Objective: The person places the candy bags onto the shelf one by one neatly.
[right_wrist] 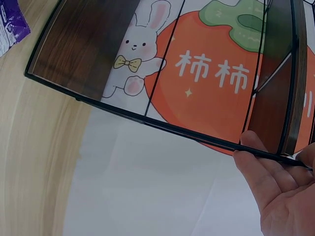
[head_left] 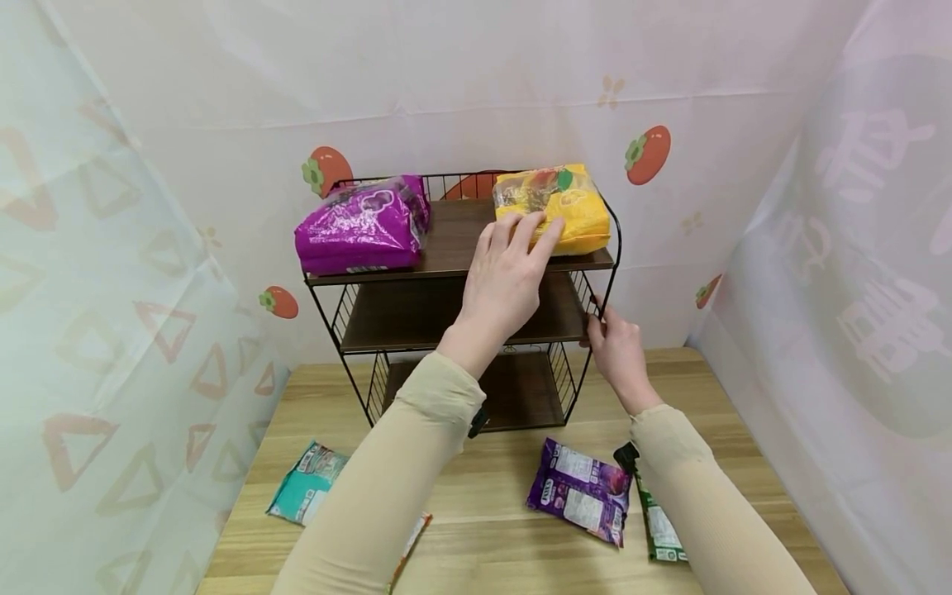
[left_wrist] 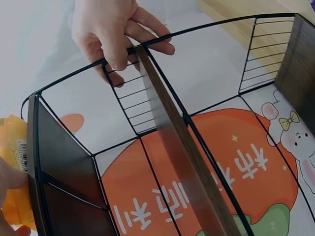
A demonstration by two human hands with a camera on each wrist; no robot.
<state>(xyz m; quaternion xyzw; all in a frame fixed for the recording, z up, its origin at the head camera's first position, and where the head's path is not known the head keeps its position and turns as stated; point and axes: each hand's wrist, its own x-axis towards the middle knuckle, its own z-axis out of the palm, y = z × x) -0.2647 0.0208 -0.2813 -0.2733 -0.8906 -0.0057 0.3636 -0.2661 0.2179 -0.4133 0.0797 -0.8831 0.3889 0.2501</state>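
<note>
A three-tier rack [head_left: 461,266] with dark wooden boards and a black wire frame stands against the back cloth. On the right of its top board sits a yellow snack bag [head_left: 582,216] with a clear window. My left hand [head_left: 506,277] lies against this bag's front, fingers spread and fairly straight; in the left wrist view only its fingertips show beside the bag. My right hand [head_left: 616,351] holds the rack's right side frame near the middle board, thumb and fingers on either side of the black rail [right_wrist: 197,140]. A shiny purple bag [head_left: 360,227] sits on the top board's left.
On the wooden table [head_left: 476,487] lie a teal packet [head_left: 308,483], a dark purple packet [head_left: 582,492] and a green packet [head_left: 662,529], partly under the right sleeve. An orange-edged packet [head_left: 409,549] is mostly hidden by the left sleeve. Printed cloth walls enclose the table.
</note>
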